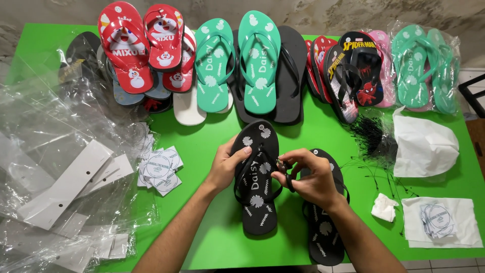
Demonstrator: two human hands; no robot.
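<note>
- Black rubber makes up the flip-flop (256,178) that both hands work on; it lies flat on the green table (212,237), toe end pointing away from the person, right in front of them.
- Its sole carries white flower and leaf prints and white lettering, and its black straps rise in a V over the middle.
- The left hand (227,164) is curled over the flip-flop's left edge near the toe, thumb on top, which looks like a steadying hold that keeps the flip-flop from sliding.
- The right hand (305,174) is closed narrowly, fingertips pinched on something small and dark just at the strap; what it is cannot be told, though it looks like a thin loop.
- A second black flip-flop (323,237) of the same print lies just beside the first, partly under the right wrist, as its likely mate, kept close by.
- A loose tangle of thin black strings (371,134) sits to the right, near the right hand.
- Round-printed white paper tags (160,171) lie in a small heap left of the left hand; more sit on a white sheet (439,222) at the far right.
- Red, teal and black flip-flops line the table's far edge in rows, some in clear bags.
- Clear plastic bags (55,151) and white card strips (65,187) cover the table's left end.
</note>
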